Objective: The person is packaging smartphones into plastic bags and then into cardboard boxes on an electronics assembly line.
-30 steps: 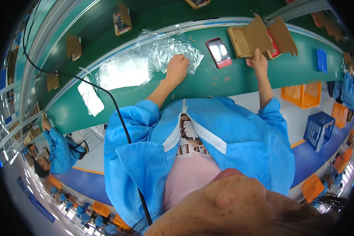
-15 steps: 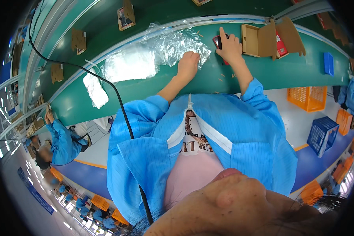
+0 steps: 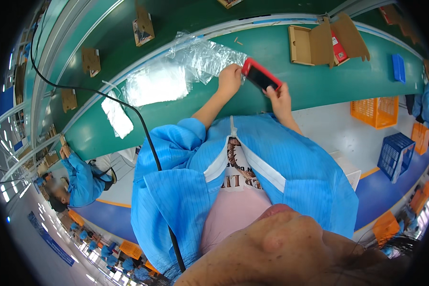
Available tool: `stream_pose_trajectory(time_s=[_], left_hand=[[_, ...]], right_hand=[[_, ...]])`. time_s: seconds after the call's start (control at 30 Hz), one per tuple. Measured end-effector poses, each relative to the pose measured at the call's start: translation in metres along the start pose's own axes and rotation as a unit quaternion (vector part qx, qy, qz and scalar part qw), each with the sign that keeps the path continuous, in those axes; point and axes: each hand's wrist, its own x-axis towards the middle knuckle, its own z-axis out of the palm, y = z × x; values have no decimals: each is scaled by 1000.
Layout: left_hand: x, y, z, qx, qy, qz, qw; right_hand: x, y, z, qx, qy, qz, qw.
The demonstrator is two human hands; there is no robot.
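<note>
My right hand [image 3: 280, 101] grips the lower end of a red-edged handheld device with a black face [image 3: 260, 77], thumb on its front. The device is tilted above the green bench, its upper left end close to my left hand [image 3: 229, 80]. The left fingers are pinched together at the right edge of a clear plastic bag [image 3: 207, 57]; the fingertips are partly hidden. To the left lies a stack of flat clear bags [image 3: 155, 83], and beyond it a folded white bag [image 3: 117, 117].
An open cardboard box [image 3: 302, 45] and a second one with a red packet [image 3: 338, 47] sit at the back right. A small blue bin [image 3: 398, 68] is further right. A black cable [image 3: 143, 119] crosses the left side. Small cartons [image 3: 143, 28] stand behind the bench rail.
My right hand has picked the red device up off the bench and drawn it toward me. The left hand has stayed at the bag's edge.
</note>
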Motion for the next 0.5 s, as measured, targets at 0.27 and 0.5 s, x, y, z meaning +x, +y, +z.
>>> stream_pose_trajectory(time_s=[0.27,0.5], left_hand=[[6,33,-20,42,115,-80,989],[-11,49,-41,124,49,176,975]], right_hand=[[-13,-49,1,-403,-69,-201,890],[-3,-64,15,126,-170,246,946]])
